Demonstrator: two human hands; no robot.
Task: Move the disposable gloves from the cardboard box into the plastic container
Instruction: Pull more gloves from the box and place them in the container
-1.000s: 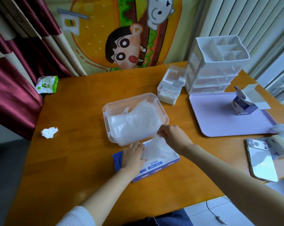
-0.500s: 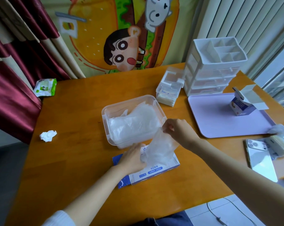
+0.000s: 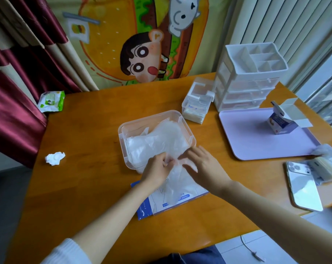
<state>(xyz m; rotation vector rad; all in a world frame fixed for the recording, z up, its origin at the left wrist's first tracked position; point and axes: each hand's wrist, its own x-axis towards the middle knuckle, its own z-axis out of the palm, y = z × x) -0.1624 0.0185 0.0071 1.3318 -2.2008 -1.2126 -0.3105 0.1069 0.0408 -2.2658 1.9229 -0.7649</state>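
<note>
I can read nothing for certain from here. The cardboard box [image 3: 157, 204] carries blue labels with white print, too blurred to read. Markings on the small carton [image 3: 281, 124] and the green wipes pack [image 3: 51, 101] are illegible.

Table [image 3: 81, 187]: orange wood.
Middle: plastic container [image 3: 121, 130], cardboard box [image 3: 157, 205] just beside it.
Left: wipes pack [image 3: 51, 101], crumpled tissue [image 3: 55, 158].
Right: tray [image 3: 256, 143], drawer unit [image 3: 245, 92], phone [image 3: 303, 186].

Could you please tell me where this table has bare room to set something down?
Bare wood lies on the left, bordered by the wipes pack, crumpled tissue and plastic container. The purple tray is mostly bare left of its carton. Crowded: around the cardboard box, and the right edge by the phone.
</note>
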